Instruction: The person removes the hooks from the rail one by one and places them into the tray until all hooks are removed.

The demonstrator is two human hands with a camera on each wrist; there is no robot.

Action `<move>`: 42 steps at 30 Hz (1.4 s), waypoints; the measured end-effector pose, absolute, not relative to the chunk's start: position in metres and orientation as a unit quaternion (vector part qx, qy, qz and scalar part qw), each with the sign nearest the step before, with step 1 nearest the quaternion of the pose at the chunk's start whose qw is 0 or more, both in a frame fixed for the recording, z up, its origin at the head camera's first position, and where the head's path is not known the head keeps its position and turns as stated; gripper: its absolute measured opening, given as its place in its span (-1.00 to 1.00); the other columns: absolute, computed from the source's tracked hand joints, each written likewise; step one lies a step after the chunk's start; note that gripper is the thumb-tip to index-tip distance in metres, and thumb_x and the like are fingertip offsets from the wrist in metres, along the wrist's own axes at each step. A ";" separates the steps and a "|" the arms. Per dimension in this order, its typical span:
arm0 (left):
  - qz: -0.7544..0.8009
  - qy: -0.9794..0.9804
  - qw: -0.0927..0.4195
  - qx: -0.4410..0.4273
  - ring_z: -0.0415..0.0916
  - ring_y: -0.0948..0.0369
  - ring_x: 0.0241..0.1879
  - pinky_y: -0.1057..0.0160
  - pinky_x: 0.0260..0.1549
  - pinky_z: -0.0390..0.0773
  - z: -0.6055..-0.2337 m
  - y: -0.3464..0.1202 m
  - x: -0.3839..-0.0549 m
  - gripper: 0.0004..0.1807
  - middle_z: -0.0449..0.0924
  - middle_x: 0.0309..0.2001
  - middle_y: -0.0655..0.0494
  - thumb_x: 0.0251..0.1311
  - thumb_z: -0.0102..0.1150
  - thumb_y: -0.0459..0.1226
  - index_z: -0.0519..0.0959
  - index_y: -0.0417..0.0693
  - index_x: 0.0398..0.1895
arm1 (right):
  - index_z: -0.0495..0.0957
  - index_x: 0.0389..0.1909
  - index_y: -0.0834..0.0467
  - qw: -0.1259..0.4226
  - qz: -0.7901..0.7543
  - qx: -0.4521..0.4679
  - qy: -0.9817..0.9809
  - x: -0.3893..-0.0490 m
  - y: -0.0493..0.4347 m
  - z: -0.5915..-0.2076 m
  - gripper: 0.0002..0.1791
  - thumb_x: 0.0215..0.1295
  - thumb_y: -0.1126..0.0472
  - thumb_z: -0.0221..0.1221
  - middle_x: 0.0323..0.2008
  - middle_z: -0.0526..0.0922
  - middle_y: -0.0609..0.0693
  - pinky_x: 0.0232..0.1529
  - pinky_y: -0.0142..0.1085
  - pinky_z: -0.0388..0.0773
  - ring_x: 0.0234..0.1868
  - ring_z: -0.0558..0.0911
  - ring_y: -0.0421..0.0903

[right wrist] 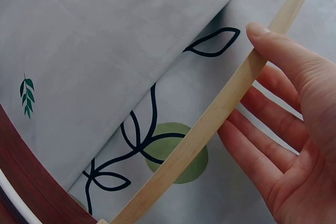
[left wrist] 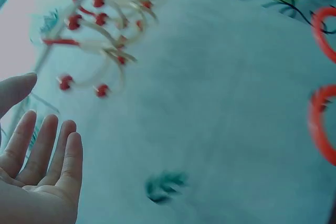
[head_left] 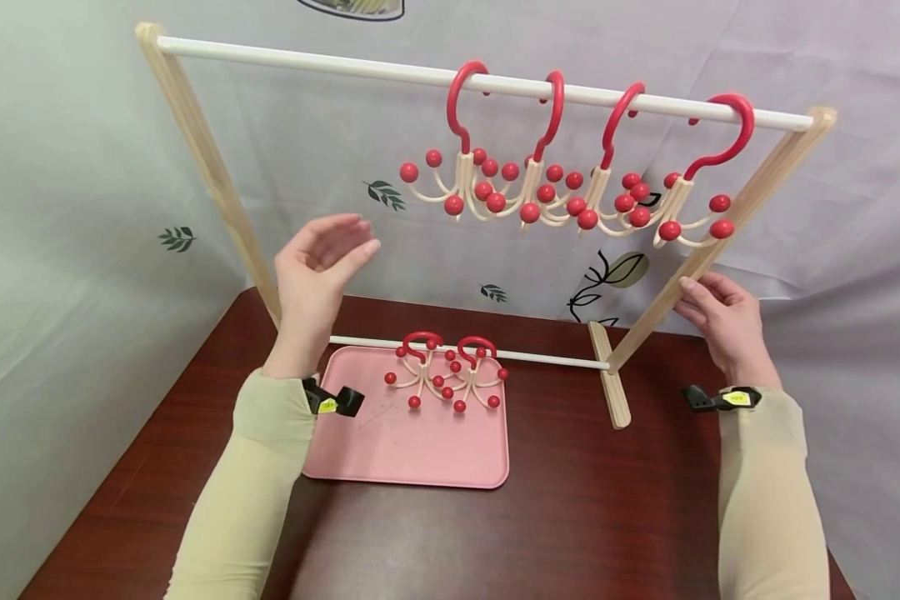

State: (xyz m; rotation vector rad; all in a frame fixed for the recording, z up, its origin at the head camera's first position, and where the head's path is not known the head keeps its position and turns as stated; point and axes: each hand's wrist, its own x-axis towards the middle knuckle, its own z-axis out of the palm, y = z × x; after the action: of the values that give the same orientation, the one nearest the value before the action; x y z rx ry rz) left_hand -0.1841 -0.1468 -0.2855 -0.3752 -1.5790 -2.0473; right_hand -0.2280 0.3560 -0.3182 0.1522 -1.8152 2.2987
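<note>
My left hand is raised in the air left of the hanging hooks, fingers relaxed and holding nothing. With thumb in front and fingers behind, my right hand grips the right wooden post of a small garment rack. Several octopus-style hangers, with red hooks and red ball tips on pale curved arms, hang from the rack's white top rod, toward its right half. Two more such hangers lie on a pink tray below; in the left wrist view only red hooks of these show.
The rack stands on a dark red-brown table, its wooden foot at the right. A white lower rod crosses behind the tray's back edge. Pale cloth with leaf prints hangs behind the rack and along the sides.
</note>
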 end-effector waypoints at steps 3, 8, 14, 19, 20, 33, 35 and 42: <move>-0.756 -0.580 0.256 -0.161 0.65 0.01 0.02 0.14 0.11 0.59 -0.263 -0.138 -0.183 -0.60 0.68 0.00 -0.18 0.10 0.50 -0.44 0.68 -0.20 0.05 | 0.71 -0.10 0.23 0.105 0.783 0.054 -0.611 -0.228 0.357 -0.318 -0.85 0.34 0.41 0.29 -0.21 0.73 0.04 -0.19 -0.33 0.70 -0.21 0.76 -0.15; -0.744 -0.588 0.261 -0.181 0.65 0.00 0.00 0.13 0.12 0.58 -0.228 -0.117 -0.177 -0.62 0.69 -0.02 -0.20 0.10 0.48 -0.47 0.69 -0.23 0.03 | 0.70 -0.12 0.28 0.097 0.801 0.066 -0.586 -0.229 0.357 -0.319 -0.85 0.35 0.46 0.25 -0.23 0.73 0.07 -0.19 -0.30 0.70 -0.22 0.76 -0.13; -0.721 -0.607 0.277 -0.186 0.66 0.04 0.01 0.17 0.13 0.57 -0.195 -0.098 -0.170 -0.67 0.70 -0.06 -0.11 0.15 0.44 -0.45 0.69 -0.22 0.01 | 0.70 -0.13 0.29 0.092 0.804 0.069 -0.584 -0.229 0.356 -0.319 -0.86 0.35 0.47 0.25 -0.24 0.73 0.08 -0.19 -0.29 0.70 -0.23 0.77 -0.12; -0.707 -0.626 0.277 -0.178 0.65 0.10 0.03 0.22 0.13 0.56 -0.177 -0.089 -0.178 -0.63 0.70 -0.03 -0.07 0.15 0.46 -0.40 0.66 -0.22 0.05 | 0.70 -0.13 0.29 0.094 0.805 0.071 -0.581 -0.230 0.356 -0.319 -0.86 0.36 0.48 0.24 -0.24 0.73 0.09 -0.20 -0.29 0.70 -0.23 0.77 -0.12; -0.704 -0.631 0.276 -0.175 0.64 0.11 0.04 0.23 0.12 0.57 -0.174 -0.088 -0.180 -0.62 0.70 -0.02 -0.06 0.15 0.47 -0.39 0.66 -0.22 0.05 | 0.70 -0.13 0.30 0.094 0.806 0.073 -0.580 -0.230 0.356 -0.319 -0.86 0.35 0.48 0.24 -0.24 0.73 0.09 -0.19 -0.29 0.70 -0.23 0.77 -0.12; -0.686 -0.677 0.239 -0.120 0.68 0.20 -0.08 0.20 -0.10 0.64 -0.153 -0.079 -0.214 -0.67 0.73 -0.10 0.07 0.13 0.53 -0.28 0.73 -0.05 -0.02 | 0.71 -0.12 0.26 0.099 0.794 0.068 -0.596 -0.228 0.357 -0.319 -0.86 0.35 0.44 0.27 -0.24 0.72 0.07 -0.19 -0.30 0.70 -0.22 0.76 -0.14; -0.684 -0.680 0.237 -0.116 0.68 0.21 -0.08 0.23 -0.07 0.62 -0.154 -0.081 -0.221 -0.69 0.74 -0.12 0.07 0.13 0.53 -0.28 0.75 -0.03 -0.04 | 0.71 -0.11 0.26 0.100 0.792 0.066 -0.599 -0.228 0.357 -0.319 -0.85 0.35 0.43 0.27 -0.23 0.72 0.07 -0.19 -0.31 0.70 -0.22 0.76 -0.14; -0.658 -0.707 0.233 -0.109 0.69 0.26 -0.11 0.34 -0.03 0.56 -0.154 -0.083 -0.237 -0.71 0.77 -0.15 0.14 0.14 0.53 -0.22 0.79 0.01 -0.05 | 0.72 -0.12 0.23 0.109 0.782 0.061 -0.611 -0.228 0.358 -0.318 -0.86 0.35 0.41 0.28 -0.23 0.72 0.05 -0.20 -0.32 0.70 -0.22 0.76 -0.15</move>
State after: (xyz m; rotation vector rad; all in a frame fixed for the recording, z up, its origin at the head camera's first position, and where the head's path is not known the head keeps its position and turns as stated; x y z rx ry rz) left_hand -0.2371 -0.0834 -0.1540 -0.3001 -1.9425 -1.8082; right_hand -0.2284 0.3578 -0.3179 0.1808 -1.7974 2.2984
